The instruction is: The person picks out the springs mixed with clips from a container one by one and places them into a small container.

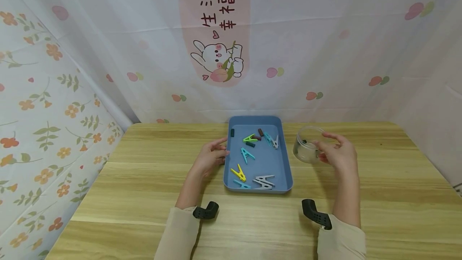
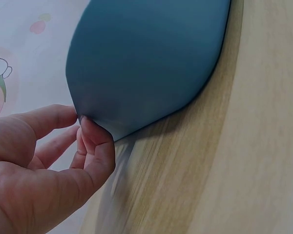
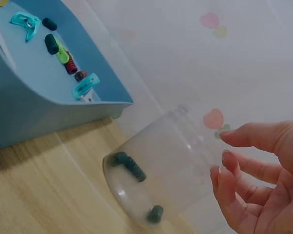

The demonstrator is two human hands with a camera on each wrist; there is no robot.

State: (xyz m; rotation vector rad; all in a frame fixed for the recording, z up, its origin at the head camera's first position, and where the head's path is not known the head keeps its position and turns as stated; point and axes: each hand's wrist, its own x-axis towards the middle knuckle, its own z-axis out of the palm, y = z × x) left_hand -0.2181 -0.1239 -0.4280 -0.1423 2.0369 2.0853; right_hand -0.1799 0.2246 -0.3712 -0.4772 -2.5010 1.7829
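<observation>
At the left side of the blue tray (image 1: 260,155), my left hand (image 1: 211,156) pinches the rim between thumb and fingers; the left wrist view shows this hand (image 2: 53,161) at the wall's edge. Inside the tray lie turquoise clothespins (image 1: 247,155), grey clothespins (image 1: 264,181), a yellow clothespin (image 1: 239,173), a lime-green clothespin (image 1: 250,138) and small ridged cylinders in dark green (image 1: 250,144) and brown (image 1: 260,132). My right hand (image 1: 337,151) is beside a clear round jar (image 1: 306,156), fingers loosely bent. Several dark green ridged cylinders (image 3: 134,168) lie in the jar's bottom.
The tray and jar stand on a wood-grain table (image 1: 151,179), near its back edge. Behind it hangs a white printed curtain (image 1: 317,59); a flowered cloth (image 1: 47,103) hangs at the left. Black wrist mounts (image 1: 207,211) sit on both sleeves.
</observation>
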